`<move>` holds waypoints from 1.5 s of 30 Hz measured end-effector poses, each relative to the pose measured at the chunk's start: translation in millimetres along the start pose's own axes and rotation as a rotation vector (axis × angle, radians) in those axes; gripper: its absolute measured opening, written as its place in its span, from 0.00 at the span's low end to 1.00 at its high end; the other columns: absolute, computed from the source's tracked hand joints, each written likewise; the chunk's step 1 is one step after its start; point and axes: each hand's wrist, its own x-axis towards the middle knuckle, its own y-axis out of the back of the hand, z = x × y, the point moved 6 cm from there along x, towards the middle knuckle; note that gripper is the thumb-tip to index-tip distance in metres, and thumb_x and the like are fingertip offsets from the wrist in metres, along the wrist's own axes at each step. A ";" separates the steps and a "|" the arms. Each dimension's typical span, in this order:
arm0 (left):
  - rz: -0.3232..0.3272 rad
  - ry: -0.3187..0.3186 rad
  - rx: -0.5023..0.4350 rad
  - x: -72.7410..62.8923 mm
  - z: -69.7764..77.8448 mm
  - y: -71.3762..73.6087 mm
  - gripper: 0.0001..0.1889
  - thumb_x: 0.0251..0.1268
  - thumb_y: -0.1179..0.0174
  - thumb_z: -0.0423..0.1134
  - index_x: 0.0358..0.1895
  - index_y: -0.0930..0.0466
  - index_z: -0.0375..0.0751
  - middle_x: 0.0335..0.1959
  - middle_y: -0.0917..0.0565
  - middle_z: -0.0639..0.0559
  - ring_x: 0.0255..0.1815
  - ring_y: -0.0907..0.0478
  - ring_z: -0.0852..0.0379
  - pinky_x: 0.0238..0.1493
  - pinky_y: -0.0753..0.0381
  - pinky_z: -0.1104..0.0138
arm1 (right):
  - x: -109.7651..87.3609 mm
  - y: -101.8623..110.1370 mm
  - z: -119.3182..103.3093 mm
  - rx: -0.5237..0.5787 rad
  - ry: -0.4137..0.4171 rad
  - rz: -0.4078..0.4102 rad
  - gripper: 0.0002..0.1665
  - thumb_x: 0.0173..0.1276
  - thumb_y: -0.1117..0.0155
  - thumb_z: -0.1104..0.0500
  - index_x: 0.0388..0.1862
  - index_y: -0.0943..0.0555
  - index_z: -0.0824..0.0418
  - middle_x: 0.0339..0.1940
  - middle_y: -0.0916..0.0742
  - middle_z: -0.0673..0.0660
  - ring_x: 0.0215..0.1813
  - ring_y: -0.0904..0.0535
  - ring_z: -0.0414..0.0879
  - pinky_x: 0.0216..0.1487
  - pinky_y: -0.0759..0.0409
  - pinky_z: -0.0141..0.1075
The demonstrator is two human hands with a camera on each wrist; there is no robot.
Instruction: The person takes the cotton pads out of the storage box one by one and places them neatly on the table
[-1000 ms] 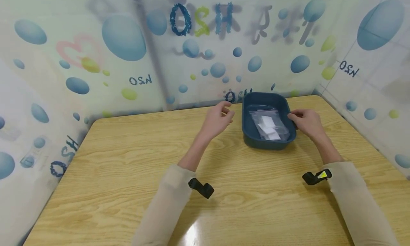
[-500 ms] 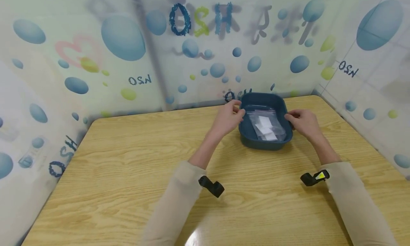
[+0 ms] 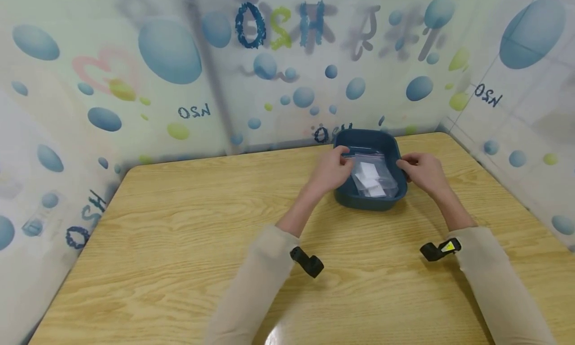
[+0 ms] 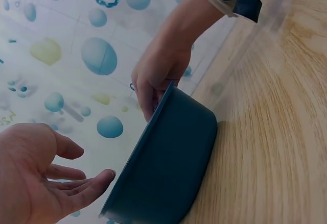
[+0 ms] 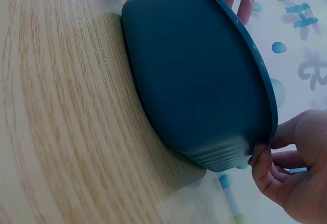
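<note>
A dark blue plastic bin (image 3: 368,203) stands toward the back right of the table. Clear zip bags (image 3: 390,183) with white pieces inside lie in it. My right hand (image 3: 426,172) pinches the bin's right rim between thumb and fingers, which the right wrist view shows closely on the bin (image 5: 204,71). Over the bin's left side reaches my left hand (image 3: 330,171), its fingertips overlapping the bags' left edge in the head view. In the left wrist view that hand (image 4: 30,170) has its fingers loosely spread at the rim, gripping nothing.
The wood-grain table (image 3: 188,235) runs to a patterned backdrop (image 3: 265,100) right behind the bin. A second patterned panel stands along the right side. Each sleeve carries a small black wrist camera (image 3: 307,261).
My left hand has moved right, from beside the bin to over its left rim. The right hand keeps its pinch while the bin appears slightly further left.
</note>
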 end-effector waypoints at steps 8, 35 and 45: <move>-0.031 0.031 -0.032 5.8 -0.1 -13.5 0.24 0.79 0.49 0.40 0.72 0.32 0.35 0.56 0.17 0.43 0.53 0.19 0.51 0.52 0.20 0.62 | -2.1 0.4 -2.4 0.018 0.017 -0.013 0.23 0.77 0.44 0.56 0.55 0.21 0.77 0.39 0.14 0.70 0.29 0.20 0.44 0.29 0.23 0.30; -0.051 0.212 -0.027 33.9 -19.8 -45.0 0.30 0.79 0.52 0.40 0.78 0.45 0.35 0.47 0.20 0.41 0.20 0.33 0.57 0.31 0.30 0.64 | 1.6 -1.0 -3.9 0.017 0.024 -0.014 0.21 0.77 0.43 0.57 0.53 0.19 0.76 0.38 0.14 0.69 0.28 0.20 0.42 0.29 0.23 0.30; 0.059 0.276 -0.102 41.0 -25.4 -46.7 0.19 0.78 0.50 0.37 0.64 0.28 0.29 0.56 0.21 0.39 0.38 0.23 0.52 0.35 0.22 0.65 | 0.3 -1.5 -4.2 0.017 0.026 -0.018 0.21 0.77 0.43 0.57 0.53 0.20 0.76 0.38 0.14 0.68 0.28 0.21 0.43 0.29 0.23 0.30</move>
